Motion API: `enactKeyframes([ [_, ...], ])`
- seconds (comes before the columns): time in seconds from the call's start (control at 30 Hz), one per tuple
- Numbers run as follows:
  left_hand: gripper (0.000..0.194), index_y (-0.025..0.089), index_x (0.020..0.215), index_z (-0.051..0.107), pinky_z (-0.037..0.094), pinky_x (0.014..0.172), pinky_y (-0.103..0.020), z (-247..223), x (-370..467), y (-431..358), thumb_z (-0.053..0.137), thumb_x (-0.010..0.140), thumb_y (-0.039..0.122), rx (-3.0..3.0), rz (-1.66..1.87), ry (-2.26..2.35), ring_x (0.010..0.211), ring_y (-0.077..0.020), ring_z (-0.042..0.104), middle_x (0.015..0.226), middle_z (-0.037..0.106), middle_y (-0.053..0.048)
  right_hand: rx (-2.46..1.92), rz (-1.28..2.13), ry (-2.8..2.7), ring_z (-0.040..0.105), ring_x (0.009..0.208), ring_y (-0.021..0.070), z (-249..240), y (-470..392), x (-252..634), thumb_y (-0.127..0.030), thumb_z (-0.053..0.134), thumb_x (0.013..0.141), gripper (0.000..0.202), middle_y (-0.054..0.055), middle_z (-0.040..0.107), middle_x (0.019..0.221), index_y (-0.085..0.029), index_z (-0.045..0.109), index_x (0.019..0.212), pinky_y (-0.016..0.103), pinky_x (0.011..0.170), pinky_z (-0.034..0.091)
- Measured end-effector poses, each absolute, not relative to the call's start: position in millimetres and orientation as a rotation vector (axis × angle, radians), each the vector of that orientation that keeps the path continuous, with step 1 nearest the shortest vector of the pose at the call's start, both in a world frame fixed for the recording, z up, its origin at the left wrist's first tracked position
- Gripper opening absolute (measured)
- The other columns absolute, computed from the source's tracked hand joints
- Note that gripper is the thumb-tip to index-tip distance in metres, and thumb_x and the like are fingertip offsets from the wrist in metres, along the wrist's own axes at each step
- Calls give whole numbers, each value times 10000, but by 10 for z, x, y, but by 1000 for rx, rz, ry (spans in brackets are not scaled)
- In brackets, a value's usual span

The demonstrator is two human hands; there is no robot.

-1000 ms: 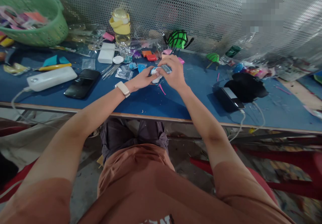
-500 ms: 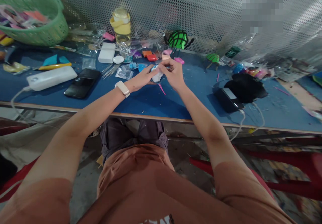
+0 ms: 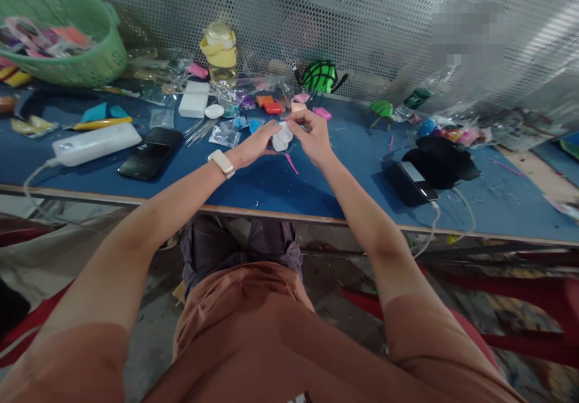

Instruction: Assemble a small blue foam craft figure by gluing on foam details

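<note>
Between my two hands is a small white lumpy piece (image 3: 282, 137), its exact kind unclear, with a bit of light blue at its upper edge. My left hand (image 3: 257, 145) is closed around its left side, the thumb on top. At its upper right edge, my right hand (image 3: 310, 134) is closed in a pinch, thumb against forefinger. A thin pink strip (image 3: 292, 163) lies just below the piece. Beyond my fingers are blue soft lumps (image 3: 256, 125), red and orange packets (image 3: 273, 108) and pink pieces (image 3: 322, 113).
To the left lie a black phone (image 3: 151, 153), a white power bank (image 3: 97, 143) and a green basket (image 3: 81, 59). A yellow-topped bottle (image 3: 220, 53) and a green turtle-like figure (image 3: 319, 77) stand by the perforated metal panel. A black device (image 3: 409, 183) with cables sits right.
The white piece shows more fully between my hands, with my fingers slightly shifted on it. The whole view has moved a little; the other things stay in place.
</note>
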State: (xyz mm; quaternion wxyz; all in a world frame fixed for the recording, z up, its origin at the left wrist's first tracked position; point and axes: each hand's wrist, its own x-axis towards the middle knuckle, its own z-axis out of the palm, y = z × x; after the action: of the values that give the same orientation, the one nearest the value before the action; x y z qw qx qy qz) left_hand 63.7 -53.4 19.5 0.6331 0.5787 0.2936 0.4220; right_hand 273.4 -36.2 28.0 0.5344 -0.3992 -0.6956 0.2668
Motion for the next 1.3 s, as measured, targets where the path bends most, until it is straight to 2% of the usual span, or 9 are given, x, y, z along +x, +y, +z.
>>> enactKeyframes([
  [0.07,344,269,1074,643,648,1149,-546,162,650,-504,751,1069,596,1302,976,659,1273,-346,744,1139,743,-91,-950,632,-1652,747,981,244,275,-358,2727,-1146,829,666,877,20,848,981,-318,779,947,486,873,676],
  [0.17,287,268,1080,632,654,1141,-548,143,657,-473,705,1060,545,1291,979,635,1242,-342,748,1120,734,-93,-936,584,-1670,772,992,259,270,-375,2713,-1118,772,786,842,37,836,997,-298,769,978,480,869,673],
  [0.37,234,271,1286,642,666,1136,-527,145,607,-442,645,1088,395,1554,913,686,1349,-346,736,1361,722,-145,-932,577,-1626,747,976,231,270,-457,2665,-1033,806,867,773,45,789,999,-269,749,972,398,803,628],
  [0.57,492,262,1542,623,625,1206,-551,26,571,-384,556,1178,587,1956,1035,705,1249,-342,767,1366,778,-154,-931,597,-1592,729,1031,235,181,-460,2624,-949,878,872,701,44,751,1042,-275,742,1006,362,777,594],
  [0.73,715,216,1699,549,424,1448,-585,10,514,-305,541,1191,719,2244,1201,610,1647,-402,597,1758,620,-245,-845,609,-1612,759,1188,261,163,-454,2615,-987,828,894,733,57,793,1212,-298,745,1131,414,968,671],
  [0.83,776,230,1759,504,329,1504,-616,33,477,-258,512,1198,766,2300,1269,591,1745,-417,505,1824,557,-245,-790,601,-1594,762,1310,275,214,-489,2611,-970,832,913,747,66,809,1399,-326,766,1285,456,1144,684],
  [0.9,796,248,1779,493,298,1516,-626,45,463,-243,480,1200,794,2308,1315,577,1765,-426,479,1826,554,-234,-814,636,-1621,776,1319,281,244,-511,2615,-977,811,930,791,70,796,1490,-342,756,1398,477,1157,704],
  [1.03,856,272,1790,490,292,1515,-643,60,455,-254,444,1177,868,2314,1374,548,1764,-446,477,1827,555,-222,-865,770,-1695,809,1249,263,268,-532,2639,-1030,745,937,907,71,791,1514,-337,723,1521,438,1035,757],
  [1.3,864,287,1748,527,348,1492,-599,110,471,-306,440,1162,915,2270,1355,569,1751,-412,516,1804,588,-205,-859,699,-1681,836,1253,293,267,-531,2655,-1052,705,943,891,78,802,1486,-347,780,1483,500,1108,772],
])
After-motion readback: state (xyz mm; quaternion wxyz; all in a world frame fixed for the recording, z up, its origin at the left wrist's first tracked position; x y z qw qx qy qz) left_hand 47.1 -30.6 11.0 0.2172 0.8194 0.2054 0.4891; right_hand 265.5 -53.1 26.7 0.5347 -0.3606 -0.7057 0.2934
